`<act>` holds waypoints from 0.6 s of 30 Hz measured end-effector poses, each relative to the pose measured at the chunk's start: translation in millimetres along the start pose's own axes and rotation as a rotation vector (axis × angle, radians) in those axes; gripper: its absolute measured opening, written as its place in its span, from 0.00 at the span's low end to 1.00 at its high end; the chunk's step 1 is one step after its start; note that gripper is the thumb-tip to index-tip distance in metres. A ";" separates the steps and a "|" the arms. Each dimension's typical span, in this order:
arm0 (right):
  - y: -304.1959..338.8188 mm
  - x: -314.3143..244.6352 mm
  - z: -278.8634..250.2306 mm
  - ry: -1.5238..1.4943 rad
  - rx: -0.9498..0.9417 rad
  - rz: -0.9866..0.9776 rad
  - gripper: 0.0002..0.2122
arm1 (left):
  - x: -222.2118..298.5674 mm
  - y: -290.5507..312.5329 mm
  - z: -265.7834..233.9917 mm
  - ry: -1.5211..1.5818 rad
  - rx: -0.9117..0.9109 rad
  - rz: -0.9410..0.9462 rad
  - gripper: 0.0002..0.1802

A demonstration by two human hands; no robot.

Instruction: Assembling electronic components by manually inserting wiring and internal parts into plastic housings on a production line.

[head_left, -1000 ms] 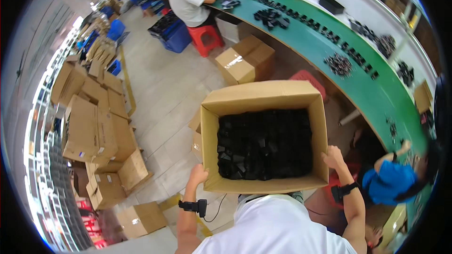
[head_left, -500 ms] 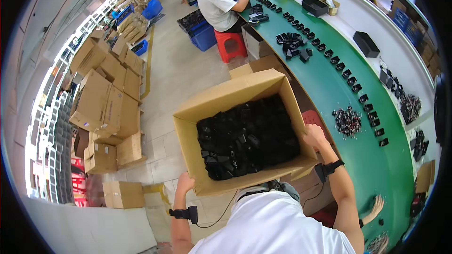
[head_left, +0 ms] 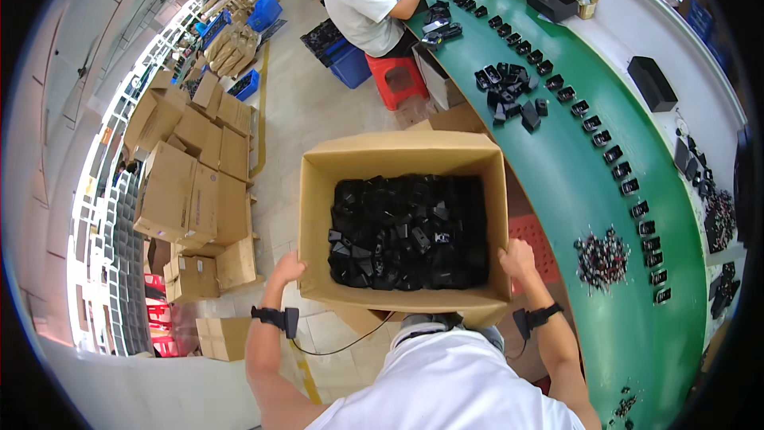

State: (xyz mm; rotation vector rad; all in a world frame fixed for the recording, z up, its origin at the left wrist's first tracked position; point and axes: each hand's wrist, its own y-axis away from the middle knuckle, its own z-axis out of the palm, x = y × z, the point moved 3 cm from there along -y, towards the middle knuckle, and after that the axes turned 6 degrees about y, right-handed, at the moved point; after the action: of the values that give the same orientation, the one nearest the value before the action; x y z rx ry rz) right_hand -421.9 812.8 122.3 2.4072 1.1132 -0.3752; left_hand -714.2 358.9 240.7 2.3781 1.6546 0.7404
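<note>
In front of my body is a large open cardboard box (head_left: pixel 404 296), its flaps folded outward. Many small black plastic parts (head_left: pixel 406 231) lie loose inside it. My left hand (head_left: pixel 287 267) grips the box's left side near its near corner, fingers closed on the cardboard. On the opposite side my right hand (head_left: pixel 517 258) is closed on the right wall near the near corner. The fingers of both hands are partly hidden by the box. Each wrist wears a black strap with a small device and a cable.
A long green worktable (head_left: pixel 549 183) runs along the right, bearing a row of black parts, a black pile (head_left: pixel 509 91) and a heap of small pieces (head_left: pixel 602 260). A person (head_left: pixel 362 8) sits on a red stool (head_left: pixel 395 80) ahead. Cardboard boxes (head_left: pixel 191 191) stand stacked at left.
The box has turned and now sits squarer to me, its right side slightly further left. My left hand has shifted left and up. Another person's hand at the table's lower right has left view.
</note>
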 end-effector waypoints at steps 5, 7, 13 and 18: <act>-36.3 -9.5 22.2 -0.162 -0.018 0.202 0.15 | 1.0 -213.3 -16.0 -0.089 -0.261 0.223 0.23; -43.7 -27.1 25.5 -0.192 -0.061 0.199 0.13 | 9.4 -293.8 -21.8 -0.259 -0.362 0.219 0.21; -48.6 -91.6 96.9 -0.618 0.024 0.402 0.13 | 119.8 -462.9 -29.9 -0.299 -0.329 0.261 0.18; -65.9 -139.6 134.0 -0.762 -0.018 0.540 0.14 | 158.7 -523.9 -14.4 -0.348 -0.254 0.374 0.17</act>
State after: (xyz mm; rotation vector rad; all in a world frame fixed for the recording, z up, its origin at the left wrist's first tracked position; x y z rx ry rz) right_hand -568.5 691.6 47.4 2.1139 0.1282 -0.9626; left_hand -1117.2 700.5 96.6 2.4754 0.9382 0.5079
